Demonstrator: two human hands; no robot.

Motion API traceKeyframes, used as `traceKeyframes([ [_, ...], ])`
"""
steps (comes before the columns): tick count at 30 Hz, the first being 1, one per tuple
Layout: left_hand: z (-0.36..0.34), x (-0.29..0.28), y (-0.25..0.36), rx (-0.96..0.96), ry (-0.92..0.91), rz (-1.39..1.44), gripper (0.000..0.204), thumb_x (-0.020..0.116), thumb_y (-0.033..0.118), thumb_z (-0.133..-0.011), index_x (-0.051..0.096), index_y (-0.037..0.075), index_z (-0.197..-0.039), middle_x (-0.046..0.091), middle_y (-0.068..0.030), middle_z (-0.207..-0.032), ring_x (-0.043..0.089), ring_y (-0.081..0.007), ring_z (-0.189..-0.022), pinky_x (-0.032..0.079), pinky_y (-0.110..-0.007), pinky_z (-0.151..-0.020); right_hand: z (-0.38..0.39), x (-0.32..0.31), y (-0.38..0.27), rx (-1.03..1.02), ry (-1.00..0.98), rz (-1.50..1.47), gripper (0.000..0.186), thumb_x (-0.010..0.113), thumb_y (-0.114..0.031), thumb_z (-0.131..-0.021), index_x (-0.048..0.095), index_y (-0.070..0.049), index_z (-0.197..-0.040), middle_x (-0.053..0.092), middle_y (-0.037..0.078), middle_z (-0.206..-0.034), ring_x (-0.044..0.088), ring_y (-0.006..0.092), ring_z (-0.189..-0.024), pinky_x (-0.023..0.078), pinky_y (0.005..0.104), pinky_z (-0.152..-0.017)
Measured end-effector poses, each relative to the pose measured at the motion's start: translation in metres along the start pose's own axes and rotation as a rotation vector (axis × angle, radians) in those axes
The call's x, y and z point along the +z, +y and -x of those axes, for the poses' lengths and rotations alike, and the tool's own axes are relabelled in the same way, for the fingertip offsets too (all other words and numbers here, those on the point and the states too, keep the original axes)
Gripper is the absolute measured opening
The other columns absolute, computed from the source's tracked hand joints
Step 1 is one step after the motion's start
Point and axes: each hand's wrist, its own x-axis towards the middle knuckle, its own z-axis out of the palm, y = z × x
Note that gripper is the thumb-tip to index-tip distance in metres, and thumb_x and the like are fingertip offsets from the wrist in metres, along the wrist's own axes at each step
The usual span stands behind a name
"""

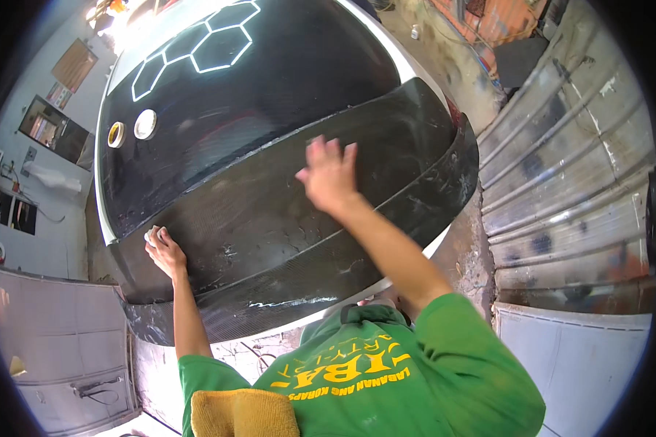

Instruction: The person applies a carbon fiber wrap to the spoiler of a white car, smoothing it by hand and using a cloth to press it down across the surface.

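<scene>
The dark, finely patterned trunk lid (270,197) of a white car lies in front of me, with damp-looking streaks and smudges on it. My right hand (329,175) is over its middle, fingers spread, nothing held; whether the palm touches the surface I cannot tell. At the lid's left end my left hand (165,250) is closed, its fingers curled around a small whitish piece (150,235) mostly hidden by them. A raised dark lip (321,280) with pale scuffs runs along the lid's near edge.
Two tape rolls, one yellowish (115,134) and one white (145,124), rest on the dark rear window (219,109), which mirrors hexagonal lights. A corrugated metal wall (561,175) stands at right, metal cabinets (58,335) at left. A yellow towel (244,413) hangs on me.
</scene>
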Motion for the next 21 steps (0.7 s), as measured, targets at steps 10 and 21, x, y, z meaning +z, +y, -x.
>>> traceKeyframes([
  [10,-0.003,0.008,0.025,-0.111,-0.079,-0.068,0.034,0.051,0.042,-0.099,0.060,0.020,-0.124,0.056,-0.0213,-0.121,0.055,-0.0398,-0.112,0.045,-0.050,-0.093,0.038,-0.010,-0.068,0.115,-0.062,0.024,0.073,0.046,-0.050,-0.096,0.042,0.009,-0.139,0.039,0.026,-0.148,0.040,0.0448,-0.134,0.021,0.0605,-0.112],
  [21,-0.003,0.004,0.026,-0.165,-0.048,-0.166,0.038,0.049,0.049,-0.098,0.058,0.024,-0.124,0.053,-0.0206,-0.124,0.053,-0.0405,-0.115,0.045,-0.052,-0.093,0.051,-0.055,-0.044,0.171,-0.308,0.241,0.064,0.036,-0.042,-0.101,0.041,0.007,-0.142,0.035,0.028,-0.151,0.032,0.0435,-0.140,0.021,0.0599,-0.110],
])
